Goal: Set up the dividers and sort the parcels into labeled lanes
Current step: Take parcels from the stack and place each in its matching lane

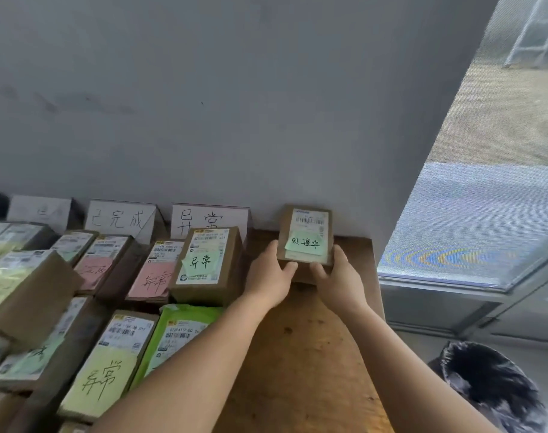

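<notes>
Bearing a green note, brown parcel sits between both hands.

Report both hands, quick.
Left hand: gripping the left side of the small parcel.
Right hand: gripping its right side.

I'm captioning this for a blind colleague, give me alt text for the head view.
Both hands, left hand and right hand, hold a brown parcel with a green note against the wall, right of labelled parcels on a wooden table.
</notes>
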